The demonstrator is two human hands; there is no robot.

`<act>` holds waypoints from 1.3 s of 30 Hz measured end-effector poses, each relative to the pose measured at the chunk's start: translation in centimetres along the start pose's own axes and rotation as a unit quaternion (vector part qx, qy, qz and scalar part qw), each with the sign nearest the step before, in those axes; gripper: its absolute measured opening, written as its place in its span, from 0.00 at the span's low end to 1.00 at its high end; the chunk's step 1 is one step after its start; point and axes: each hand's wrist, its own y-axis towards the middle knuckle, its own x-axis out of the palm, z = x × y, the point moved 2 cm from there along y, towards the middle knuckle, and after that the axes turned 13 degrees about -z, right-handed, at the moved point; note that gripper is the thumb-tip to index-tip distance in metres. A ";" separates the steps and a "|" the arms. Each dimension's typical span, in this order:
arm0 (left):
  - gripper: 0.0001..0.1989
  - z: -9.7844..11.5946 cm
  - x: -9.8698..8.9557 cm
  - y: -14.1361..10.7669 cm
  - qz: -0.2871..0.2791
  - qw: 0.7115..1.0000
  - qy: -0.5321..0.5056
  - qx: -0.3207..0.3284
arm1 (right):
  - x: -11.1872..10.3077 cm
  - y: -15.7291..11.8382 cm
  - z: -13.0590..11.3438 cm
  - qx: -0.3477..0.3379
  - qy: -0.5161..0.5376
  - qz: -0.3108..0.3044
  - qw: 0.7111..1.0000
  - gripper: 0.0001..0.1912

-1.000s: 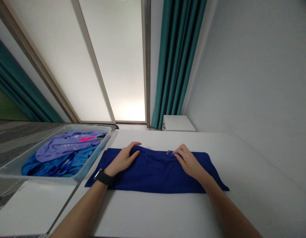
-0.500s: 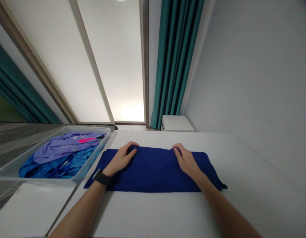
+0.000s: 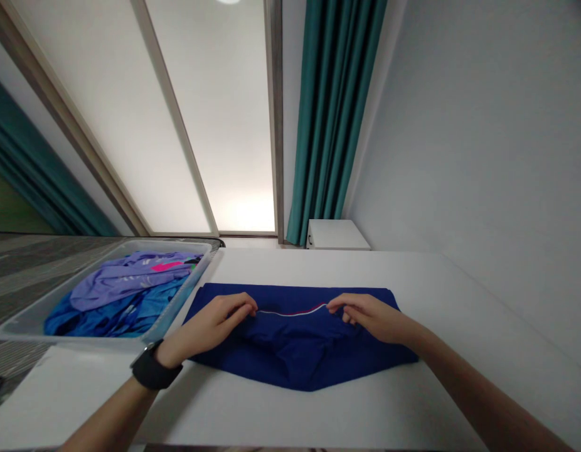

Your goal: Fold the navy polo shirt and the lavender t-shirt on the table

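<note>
A navy garment [image 3: 295, 351] lies on the white tabletop [image 3: 271, 420]. The left hand [image 3: 224, 317] and the right hand [image 3: 373, 315], apart, pinch its striped edge between their fingers [image 3: 246, 301]. Clothes [image 3: 130, 282] fill a plastic tub [image 3: 114, 342] at left.

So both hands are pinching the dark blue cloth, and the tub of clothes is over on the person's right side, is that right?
Not quite: the tub of clothes is on the person's left, as the head view shows. The left hand and right hand are pinching the dark blue cloth.
</note>
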 end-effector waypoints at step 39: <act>0.24 -5.6 1.4 8.0 -0.028 0.995 -0.049 -0.078 | -1.2 3.9 2.7 0.136 0.100 -0.001 0.986 0.21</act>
